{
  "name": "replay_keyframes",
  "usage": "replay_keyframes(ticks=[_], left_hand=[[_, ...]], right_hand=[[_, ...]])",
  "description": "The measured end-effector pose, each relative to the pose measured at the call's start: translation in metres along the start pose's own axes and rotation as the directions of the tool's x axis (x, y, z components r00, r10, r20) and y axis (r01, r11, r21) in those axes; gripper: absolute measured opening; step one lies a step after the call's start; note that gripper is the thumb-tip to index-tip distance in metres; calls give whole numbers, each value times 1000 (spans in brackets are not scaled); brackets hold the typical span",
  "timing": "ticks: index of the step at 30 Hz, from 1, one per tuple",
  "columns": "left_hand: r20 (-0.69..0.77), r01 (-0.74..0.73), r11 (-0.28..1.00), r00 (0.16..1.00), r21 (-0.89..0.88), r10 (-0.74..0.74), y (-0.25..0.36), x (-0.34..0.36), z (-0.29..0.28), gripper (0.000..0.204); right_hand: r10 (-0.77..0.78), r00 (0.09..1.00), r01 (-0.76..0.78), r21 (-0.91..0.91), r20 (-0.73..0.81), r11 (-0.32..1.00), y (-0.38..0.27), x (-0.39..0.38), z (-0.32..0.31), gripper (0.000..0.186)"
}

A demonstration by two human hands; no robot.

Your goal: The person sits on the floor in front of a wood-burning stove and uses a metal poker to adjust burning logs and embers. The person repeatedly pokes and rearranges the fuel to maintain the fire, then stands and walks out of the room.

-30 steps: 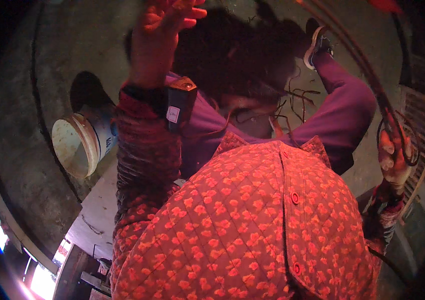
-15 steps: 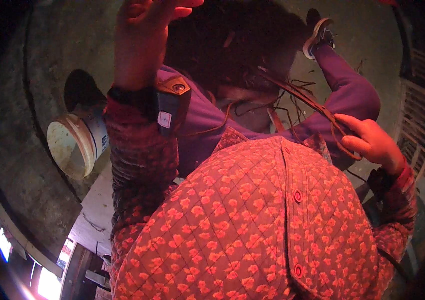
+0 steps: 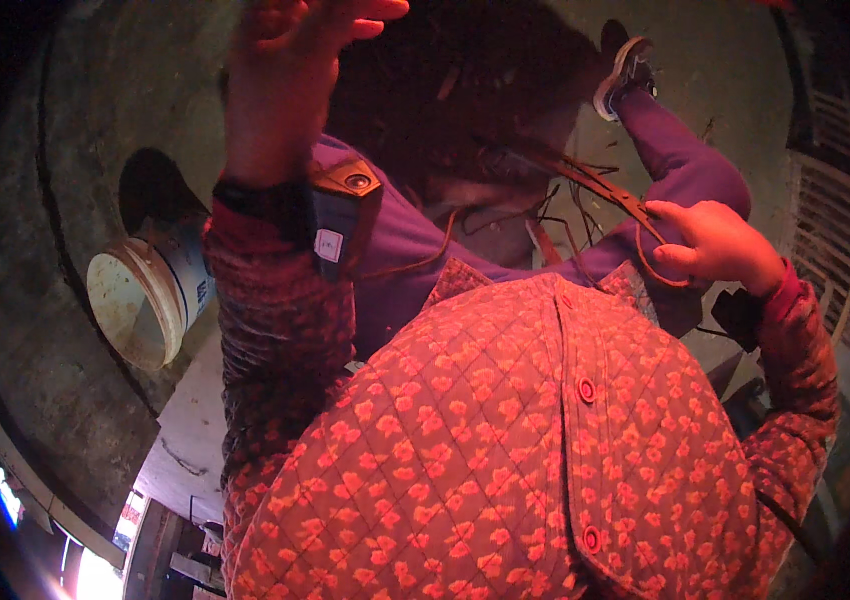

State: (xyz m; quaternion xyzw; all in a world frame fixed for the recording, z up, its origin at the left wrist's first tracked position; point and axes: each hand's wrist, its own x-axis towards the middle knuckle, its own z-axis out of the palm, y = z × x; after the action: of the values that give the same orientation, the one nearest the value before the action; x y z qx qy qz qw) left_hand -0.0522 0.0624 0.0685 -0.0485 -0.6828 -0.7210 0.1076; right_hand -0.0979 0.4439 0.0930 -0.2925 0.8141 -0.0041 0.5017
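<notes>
My left hand (image 3: 290, 85) is raised at the top edge, which cuts off part of it. The fingers that show are apart, with nothing visible in them. A dark box with an orange-lit end and a white label (image 3: 345, 205) sits by that wrist, next to a black band. Over my right thigh, my right hand (image 3: 720, 245) is closed, thumb and fingers pinching long, thin brown stems (image 3: 605, 190). These slant up and left toward a dark heap (image 3: 465, 85) between my legs. A looped strand (image 3: 657, 272) hangs below the fingers. The stems' far ends are lost in shadow.
A white bucket (image 3: 170, 290) lies tipped at the left, its mouth facing me. A slatted pale rack (image 3: 830, 235) stands at the right. Thin dark stems (image 3: 570, 225) lie loose between my legs. My shoe (image 3: 625, 75) rests at the upper right.
My right hand has shifted slightly left and up with the stems, and its fingers are drawn closer together. My left hand has barely moved. The whole view has shifted slightly.
</notes>
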Motion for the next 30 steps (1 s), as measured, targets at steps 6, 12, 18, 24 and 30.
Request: replay_keyframes(ticks=[6, 12, 18, 24, 30], left_hand=[[-60, 64, 998, 996, 30, -62, -3, 7, 8, 40], [-111, 143, 989, 984, 44, -137, -5, 2, 19, 39], [-140, 116, 993, 984, 5, -114, -11, 0, 18, 38], [-173, 113, 993, 978, -26, -116, -21, 4, 19, 36], [-208, 187, 981, 962, 43, -174, -35, 6, 19, 37]], right_hand=[[-97, 993, 93, -61, -69, 994, 2, -2, 11, 45], [-65, 998, 65, 174, -5, 983, 20, 8, 40, 42], [106, 987, 34, 808, -119, 589, 26, -30, 45, 52], [177, 903, 320, 886, -393, 334, 19, -75, 51, 53], [194, 814, 521, 836, -547, 169, 29, -107, 68, 64]])
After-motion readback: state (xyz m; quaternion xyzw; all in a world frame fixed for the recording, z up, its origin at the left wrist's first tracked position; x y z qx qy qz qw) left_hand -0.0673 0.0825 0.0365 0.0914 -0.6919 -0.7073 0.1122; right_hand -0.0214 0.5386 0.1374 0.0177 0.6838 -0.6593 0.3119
